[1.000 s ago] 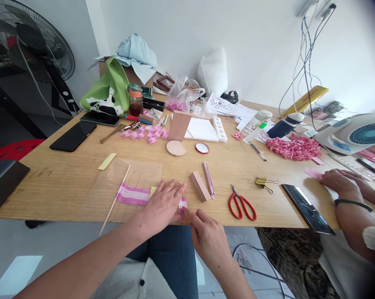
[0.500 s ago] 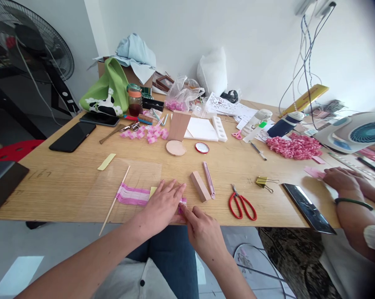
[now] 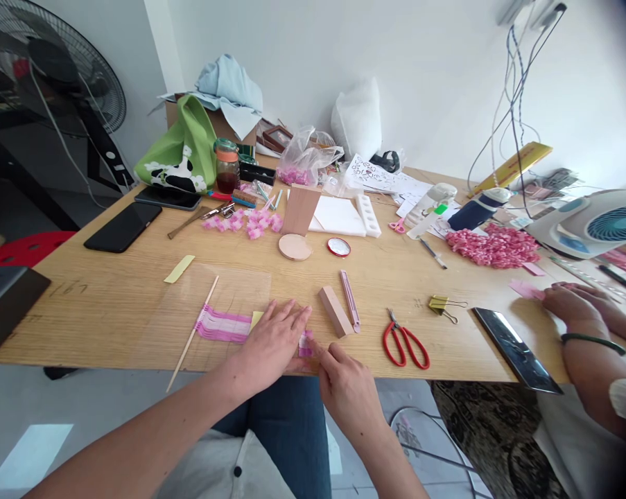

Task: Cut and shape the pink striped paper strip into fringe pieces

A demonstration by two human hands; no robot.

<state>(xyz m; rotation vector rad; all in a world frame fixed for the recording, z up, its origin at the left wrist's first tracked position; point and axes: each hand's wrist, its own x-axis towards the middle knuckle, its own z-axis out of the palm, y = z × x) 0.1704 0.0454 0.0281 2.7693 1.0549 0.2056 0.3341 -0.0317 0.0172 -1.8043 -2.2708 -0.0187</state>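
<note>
Pink strip (image 3: 223, 326), near table edge (image 3: 136, 365), left hand (image 3: 271, 346)

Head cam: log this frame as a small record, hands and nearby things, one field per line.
left hand: lies flat over the right part of the pink-and-white striped strip
right hand: fingers beside the strip's pink end
under strip: clear plastic sheet
beside strip: wooden skewer, yellow sticky note
right of hands: wooden block, red-handled scissors
co-worker: hand near a pink paper slip
rest: pile of pink pieces on the wooden table
</note>
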